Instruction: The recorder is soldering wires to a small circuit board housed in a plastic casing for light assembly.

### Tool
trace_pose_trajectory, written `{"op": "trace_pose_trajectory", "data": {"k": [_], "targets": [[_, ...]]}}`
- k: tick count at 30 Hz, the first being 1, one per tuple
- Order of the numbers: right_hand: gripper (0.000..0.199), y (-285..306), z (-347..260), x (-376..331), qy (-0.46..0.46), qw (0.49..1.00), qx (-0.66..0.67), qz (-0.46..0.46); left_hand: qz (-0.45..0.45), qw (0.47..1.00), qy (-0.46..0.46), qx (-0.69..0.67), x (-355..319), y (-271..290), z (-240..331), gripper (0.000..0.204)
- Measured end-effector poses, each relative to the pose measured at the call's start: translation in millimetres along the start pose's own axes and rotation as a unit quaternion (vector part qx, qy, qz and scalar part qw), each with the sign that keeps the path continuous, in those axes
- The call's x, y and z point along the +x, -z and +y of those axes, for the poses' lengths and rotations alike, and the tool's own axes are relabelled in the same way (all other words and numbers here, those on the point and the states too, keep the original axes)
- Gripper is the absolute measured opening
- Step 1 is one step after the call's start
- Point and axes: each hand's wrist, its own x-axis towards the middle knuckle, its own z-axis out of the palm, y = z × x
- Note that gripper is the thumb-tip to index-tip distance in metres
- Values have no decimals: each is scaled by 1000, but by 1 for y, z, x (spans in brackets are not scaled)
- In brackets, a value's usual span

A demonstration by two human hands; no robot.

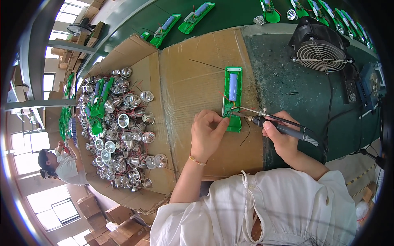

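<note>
A green plastic housing (pixel 239 123) lies lengthwise before me on the brown cardboard (pixel 193 82). In its upper half sits a blue cylindrical battery (pixel 233 87), with thin red and black wires below it. My left hand (pixel 207 132) is closed at the housing's lower left edge, thumb and forefinger pinched together. What they hold, if anything, is too small to make out. My right hand (pixel 281 137) grips a soldering iron (pixel 289 130) with a thin metal tube along it. Its tip points left at the wires in the housing; exact contact cannot be told.
A carton (pixel 154 78) of shiny reflector cups (pixel 132 99) stands at left, with green housings on top. A black fan (pixel 322 53) stands at the back right. More housings (pixel 197 18) line the far green bench. Another person (pixel 67 164) works at far left.
</note>
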Motion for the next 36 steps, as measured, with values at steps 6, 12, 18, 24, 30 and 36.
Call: {"op": "trace_pose_trajectory", "data": {"k": [6, 12, 18, 24, 30, 36], "targets": [[15, 3, -10, -3, 9, 999, 10, 32, 3, 1000, -8, 0, 1, 0, -3, 14], [17, 12, -6, -4, 18, 999, 13, 40, 3, 1000, -10, 18, 1, 3, -1, 12], [16, 34, -7, 2, 61, 995, 4, 75, -20, 997, 65, -27, 6, 16, 5, 13], [15, 46, -2, 12, 15, 993, 10, 120, -20, 986, -57, 158, 127, -4, 37, 18], [13, 45, 7, 10, -28, 991, 8, 133, 227, 929, -168, 240, 282, -6, 40, 34], [14, 41, 4, 15, -55, 991, 19, 121, 46, 965, -16, 256, 275, 38, 6, 35]]}}
